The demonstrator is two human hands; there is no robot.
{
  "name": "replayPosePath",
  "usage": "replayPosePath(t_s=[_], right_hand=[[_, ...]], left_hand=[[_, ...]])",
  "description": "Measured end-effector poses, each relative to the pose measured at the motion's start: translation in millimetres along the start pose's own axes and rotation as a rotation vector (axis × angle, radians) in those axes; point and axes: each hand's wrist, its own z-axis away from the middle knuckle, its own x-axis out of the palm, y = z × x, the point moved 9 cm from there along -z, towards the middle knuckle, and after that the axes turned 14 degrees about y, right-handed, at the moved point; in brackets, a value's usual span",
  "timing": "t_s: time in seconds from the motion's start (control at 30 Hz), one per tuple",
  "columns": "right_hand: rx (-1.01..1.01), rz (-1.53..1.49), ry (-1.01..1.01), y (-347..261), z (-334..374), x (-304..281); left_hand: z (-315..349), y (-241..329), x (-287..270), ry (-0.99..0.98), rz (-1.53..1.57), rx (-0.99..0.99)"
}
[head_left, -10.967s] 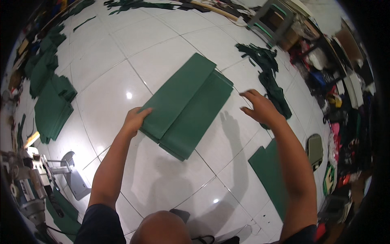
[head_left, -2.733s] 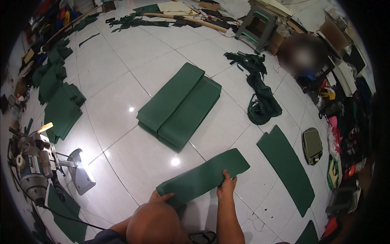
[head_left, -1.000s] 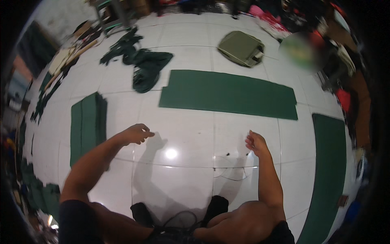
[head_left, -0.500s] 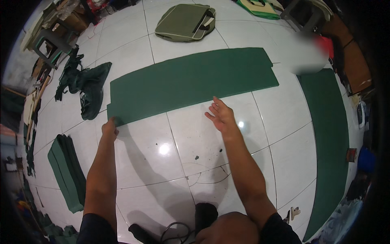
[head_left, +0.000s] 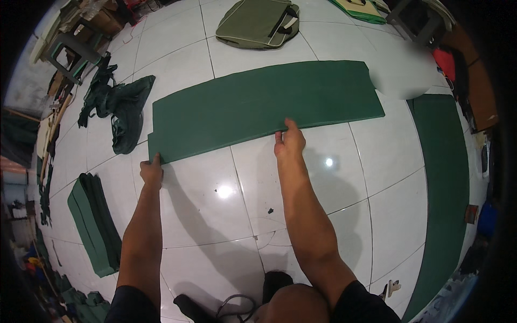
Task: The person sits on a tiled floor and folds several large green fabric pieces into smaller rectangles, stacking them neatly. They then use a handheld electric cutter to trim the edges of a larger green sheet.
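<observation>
A long dark green fabric panel (head_left: 258,102), apparently layered, lies flat on the white tiled floor in front of me, with a notch at its left end. At its near left corner, my left hand (head_left: 152,171) has its fingers closed, the index finger on the edge. My right hand (head_left: 291,141) pinches the middle of the near edge, one finger on top and another at the rim. Exactly how many layers it grips is hidden.
A folded green fabric stack (head_left: 94,226) lies at the left, beyond it crumpled dark green scraps (head_left: 126,113). An olive bag (head_left: 256,24) sits at the far side. Another long green strip (head_left: 444,204) runs down the right, with a metal clip (head_left: 393,288) near it. Stools (head_left: 75,51) stand at the back.
My right hand has moved from just short of the near edge onto it and closed there. My left hand stays at the left corner. The whole view has shifted slightly.
</observation>
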Motion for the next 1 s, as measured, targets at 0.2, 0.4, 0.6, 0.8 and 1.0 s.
replayPosePath(t_s=[0.2, 0.4, 0.6, 0.8, 1.0], right_hand=[[0.065, 0.186, -0.209, 19, 2, 13], [0.018, 0.469, -0.248, 35, 22, 18], [-0.206, 0.371, -0.308, 6, 25, 23], [-0.276, 0.129, -0.783, -51, 162, 30], [-0.394, 0.149, -1.05, -106, 306, 25]], left_hand=[[-24, -20, -10, 0.083, -0.101, 0.082], [-10, -15, -17, -0.049, 0.044, 0.013], [19, 43, -50, 0.308, -0.088, 0.134], [130, 211, -63, -0.359, 0.43, 0.671], [234, 337, -123, -1.022, 0.615, 0.833]])
